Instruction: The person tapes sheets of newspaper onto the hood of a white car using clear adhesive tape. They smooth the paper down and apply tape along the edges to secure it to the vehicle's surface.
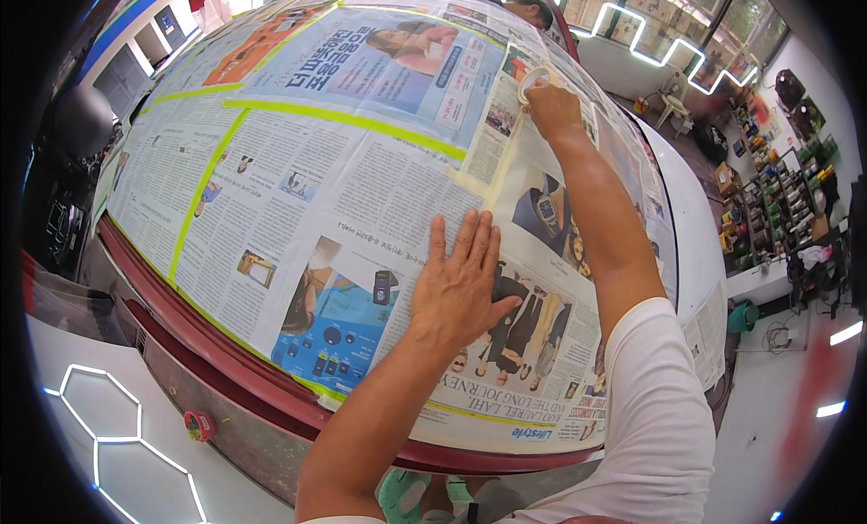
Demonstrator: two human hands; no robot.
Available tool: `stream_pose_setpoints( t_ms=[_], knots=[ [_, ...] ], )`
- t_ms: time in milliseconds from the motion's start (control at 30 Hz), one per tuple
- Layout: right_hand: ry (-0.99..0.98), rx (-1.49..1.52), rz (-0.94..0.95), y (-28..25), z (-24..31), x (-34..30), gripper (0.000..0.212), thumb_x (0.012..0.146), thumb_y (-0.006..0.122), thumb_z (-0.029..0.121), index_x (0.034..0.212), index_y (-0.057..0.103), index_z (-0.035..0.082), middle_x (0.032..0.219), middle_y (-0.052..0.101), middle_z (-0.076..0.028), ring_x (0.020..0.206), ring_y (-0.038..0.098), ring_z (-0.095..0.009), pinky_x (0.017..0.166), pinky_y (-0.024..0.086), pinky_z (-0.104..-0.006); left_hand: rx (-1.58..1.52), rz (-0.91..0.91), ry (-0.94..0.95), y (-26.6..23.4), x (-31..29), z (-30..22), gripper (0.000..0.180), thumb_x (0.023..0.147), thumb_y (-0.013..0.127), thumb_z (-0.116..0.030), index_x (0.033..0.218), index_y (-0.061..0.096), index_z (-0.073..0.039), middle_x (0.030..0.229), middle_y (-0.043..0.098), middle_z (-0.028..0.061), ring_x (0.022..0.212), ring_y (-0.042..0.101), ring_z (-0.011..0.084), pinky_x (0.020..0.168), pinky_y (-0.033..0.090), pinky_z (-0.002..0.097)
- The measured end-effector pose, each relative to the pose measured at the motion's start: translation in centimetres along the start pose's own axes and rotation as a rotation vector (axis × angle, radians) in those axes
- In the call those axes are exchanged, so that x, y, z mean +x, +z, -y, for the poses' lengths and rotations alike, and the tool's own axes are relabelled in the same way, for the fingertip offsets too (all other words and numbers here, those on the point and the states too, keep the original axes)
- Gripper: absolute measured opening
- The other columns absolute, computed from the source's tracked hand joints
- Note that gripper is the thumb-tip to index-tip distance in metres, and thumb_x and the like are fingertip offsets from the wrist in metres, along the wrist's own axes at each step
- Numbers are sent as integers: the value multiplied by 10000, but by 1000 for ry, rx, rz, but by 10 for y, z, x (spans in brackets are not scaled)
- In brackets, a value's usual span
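Note:
Sheets of newspaper (379, 176) cover a dark red car's roof, joined by bright yellow-green tape strips (352, 119). My left hand (459, 285) lies flat on the paper with its fingers stretched out, close to a seam between sheets. Farther away, my right hand (553, 111) grips a roll of masking tape (535, 78) at the far right part of the roof. A pale yellow strip of masking tape (506, 158) runs along the seam between the two hands. The fingertips of my right hand are partly hidden behind the roll.
Another person's head (533, 14) shows beyond the far edge of the roof. Shelves of bottles and cans (781, 199) stand at the right, near a white stool (673, 111) and a green container (743, 317). A small red round object (199, 425) is at the lower left.

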State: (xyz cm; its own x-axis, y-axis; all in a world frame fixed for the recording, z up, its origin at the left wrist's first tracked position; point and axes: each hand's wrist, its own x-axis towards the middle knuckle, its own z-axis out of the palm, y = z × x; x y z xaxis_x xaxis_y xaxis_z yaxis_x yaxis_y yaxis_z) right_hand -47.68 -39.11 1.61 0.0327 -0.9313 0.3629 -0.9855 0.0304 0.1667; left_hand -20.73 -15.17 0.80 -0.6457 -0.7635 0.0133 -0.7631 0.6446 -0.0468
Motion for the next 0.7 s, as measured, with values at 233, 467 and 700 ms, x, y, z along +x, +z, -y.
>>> stream_pose_setpoints(
  t_ms=[233, 467, 700],
  knots=[
    [179, 79, 102, -11, 4, 4, 290, 854, 831, 332, 1080, 787, 156, 1111, 770, -118, 1012, 757, -312, 835, 609, -447, -12, -6, -9, 0, -1, 0, 960, 990, 406, -724, 1643, 266, -34, 1731, 213, 138, 1625, 81, 269, 1292, -11, 591],
    [291, 336, 121, 0, -5, 2, 277, 879, 809, 321, 1133, 791, 213, 1148, 767, -104, 1087, 732, -319, 918, 585, -462, -28, -46, 3, 3, 0, -1, 962, 985, 422, -723, 1634, 290, -27, 1723, 234, 152, 1622, 102, 289, 1288, -3, 599],
    [340, 318, 45, 9, 11, -15, 229, 945, 713, 292, 1145, 760, 192, 1162, 753, -96, 1054, 739, -320, 884, 589, -472, -12, -27, 10, 1, -1, 1, 975, 981, 433, -725, 1630, 292, -12, 1719, 244, 159, 1621, 104, 297, 1280, 7, 615]
  ],
)
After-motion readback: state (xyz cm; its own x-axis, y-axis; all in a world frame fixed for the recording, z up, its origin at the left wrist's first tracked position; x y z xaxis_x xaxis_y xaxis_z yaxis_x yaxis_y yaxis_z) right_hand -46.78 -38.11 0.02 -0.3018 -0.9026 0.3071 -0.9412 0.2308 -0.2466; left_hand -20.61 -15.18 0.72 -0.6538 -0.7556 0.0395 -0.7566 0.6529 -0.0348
